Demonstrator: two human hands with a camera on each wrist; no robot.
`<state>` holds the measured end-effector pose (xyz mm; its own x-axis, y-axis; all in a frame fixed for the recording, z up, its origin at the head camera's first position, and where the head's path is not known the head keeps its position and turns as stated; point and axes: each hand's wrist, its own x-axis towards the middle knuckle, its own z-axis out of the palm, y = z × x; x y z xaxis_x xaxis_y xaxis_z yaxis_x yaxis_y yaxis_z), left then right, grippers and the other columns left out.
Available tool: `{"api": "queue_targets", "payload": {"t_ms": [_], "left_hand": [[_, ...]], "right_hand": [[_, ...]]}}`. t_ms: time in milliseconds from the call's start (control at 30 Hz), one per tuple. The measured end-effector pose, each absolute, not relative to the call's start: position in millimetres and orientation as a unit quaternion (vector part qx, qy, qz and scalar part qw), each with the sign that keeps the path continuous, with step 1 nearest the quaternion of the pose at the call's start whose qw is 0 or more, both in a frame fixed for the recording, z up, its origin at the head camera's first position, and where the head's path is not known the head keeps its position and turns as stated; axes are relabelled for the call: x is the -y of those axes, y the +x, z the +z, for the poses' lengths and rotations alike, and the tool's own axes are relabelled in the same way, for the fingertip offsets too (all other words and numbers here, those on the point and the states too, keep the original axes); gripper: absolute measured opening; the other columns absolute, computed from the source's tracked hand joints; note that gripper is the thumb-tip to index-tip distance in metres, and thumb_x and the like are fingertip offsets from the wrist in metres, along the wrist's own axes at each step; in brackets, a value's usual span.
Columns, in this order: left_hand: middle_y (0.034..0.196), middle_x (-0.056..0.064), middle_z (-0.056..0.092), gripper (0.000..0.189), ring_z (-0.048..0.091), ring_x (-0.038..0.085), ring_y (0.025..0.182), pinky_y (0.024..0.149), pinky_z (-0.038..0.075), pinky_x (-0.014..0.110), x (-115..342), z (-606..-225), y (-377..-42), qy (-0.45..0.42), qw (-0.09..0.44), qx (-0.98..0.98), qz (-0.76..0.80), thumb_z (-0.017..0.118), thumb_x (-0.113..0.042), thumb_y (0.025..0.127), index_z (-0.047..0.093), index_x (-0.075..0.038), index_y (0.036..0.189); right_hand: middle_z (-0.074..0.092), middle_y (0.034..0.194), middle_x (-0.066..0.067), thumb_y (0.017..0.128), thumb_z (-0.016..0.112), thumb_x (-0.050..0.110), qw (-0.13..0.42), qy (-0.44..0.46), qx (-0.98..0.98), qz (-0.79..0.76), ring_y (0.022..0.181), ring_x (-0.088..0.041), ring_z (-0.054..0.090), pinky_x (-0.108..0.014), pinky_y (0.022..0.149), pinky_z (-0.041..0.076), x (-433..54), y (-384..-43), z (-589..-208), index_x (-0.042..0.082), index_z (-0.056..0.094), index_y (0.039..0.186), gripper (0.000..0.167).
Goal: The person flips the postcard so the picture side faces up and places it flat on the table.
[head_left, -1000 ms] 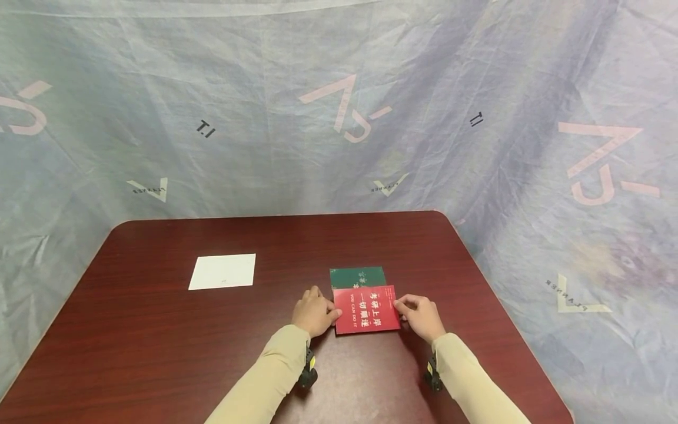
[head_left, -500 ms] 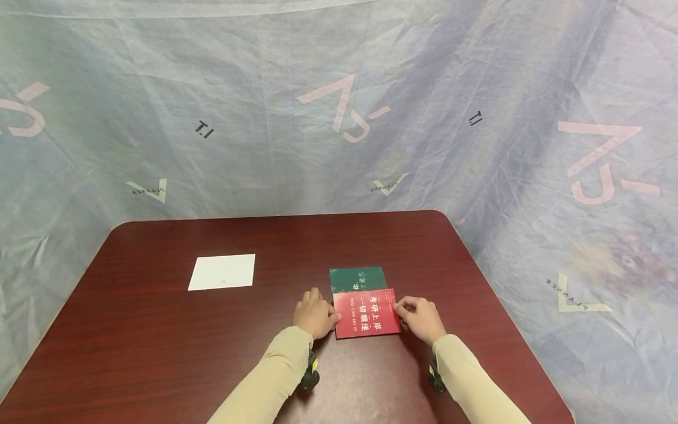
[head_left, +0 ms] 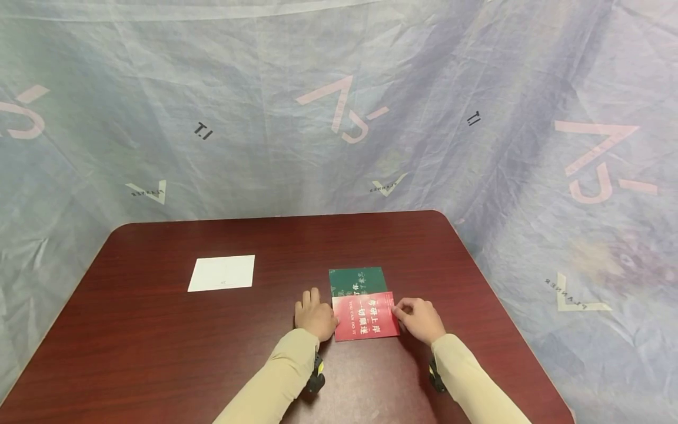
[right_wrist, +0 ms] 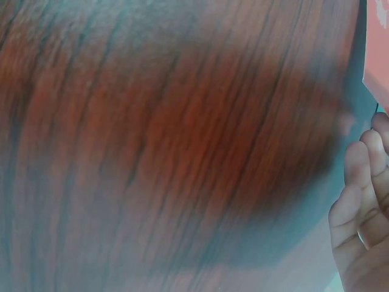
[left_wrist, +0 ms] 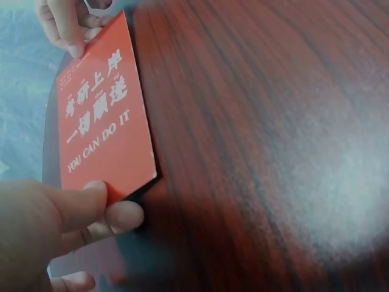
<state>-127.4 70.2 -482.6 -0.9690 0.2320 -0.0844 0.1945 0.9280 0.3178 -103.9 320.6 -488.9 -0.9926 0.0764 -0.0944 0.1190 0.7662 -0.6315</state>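
Observation:
A red card point(head_left: 365, 317) with pale lettering is held between both hands, a little above the tabletop. At its left edge, my left hand point(head_left: 315, 315) pinches it, with the thumb point(left_wrist: 91, 198) on the printed face and a finger under the edge in the left wrist view. My right hand point(head_left: 421, 319) pinches the opposite edge, and its curled fingers point(right_wrist: 358, 164) show at the right of the right wrist view. Behind the red card lies a green card point(head_left: 344, 281) with light writing, its near part covered in the head view.
On the dark red wooden table point(head_left: 159, 347), a white card point(head_left: 222, 272) lies flat towards the back left. A printed grey cloth point(head_left: 265, 118) hangs behind the table and along its sides.
The red card has come slightly nearer to me in both hands, and its face has caught more glare. More of the green card shows behind it.

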Motion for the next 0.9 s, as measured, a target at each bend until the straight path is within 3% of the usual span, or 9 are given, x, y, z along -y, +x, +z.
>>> {"api": "queue_targets", "payload": {"t_ms": [533, 900], "left_hand": [[0.116, 0.017, 0.049, 0.033, 0.039, 0.032, 0.114, 0.092, 0.038, 0.049, -76.8, -473.5, -123.7, 0.092, 0.095, -0.984, 0.118, 0.075, -0.04, 0.089, 0.076, -0.008, 0.092], [0.104, 0.015, 0.049, 0.029, 0.04, 0.032, 0.107, 0.087, 0.04, 0.048, -77.7, -484.2, -122.6, 0.101, 0.054, -0.988, 0.104, 0.081, -0.037, 0.08, 0.075, -0.009, 0.085]], "right_hand": [[0.055, 0.053, 0.007, 0.093, 0.07, 0.019, 0.033, 0.023, -0.958, -0.284, 0.058, -0.012, 0.052, -0.035, 0.065, 0.044, -321.8, -104.5, -486.7, 0.017, 0.064, 0.071, 0.023], [0.059, 0.062, 0.01, 0.091, 0.069, 0.021, 0.038, 0.019, -0.965, -0.258, 0.061, -0.011, 0.054, -0.038, 0.063, 0.045, -323.2, -103.6, -486.8, 0.018, 0.066, 0.073, 0.018]]}}
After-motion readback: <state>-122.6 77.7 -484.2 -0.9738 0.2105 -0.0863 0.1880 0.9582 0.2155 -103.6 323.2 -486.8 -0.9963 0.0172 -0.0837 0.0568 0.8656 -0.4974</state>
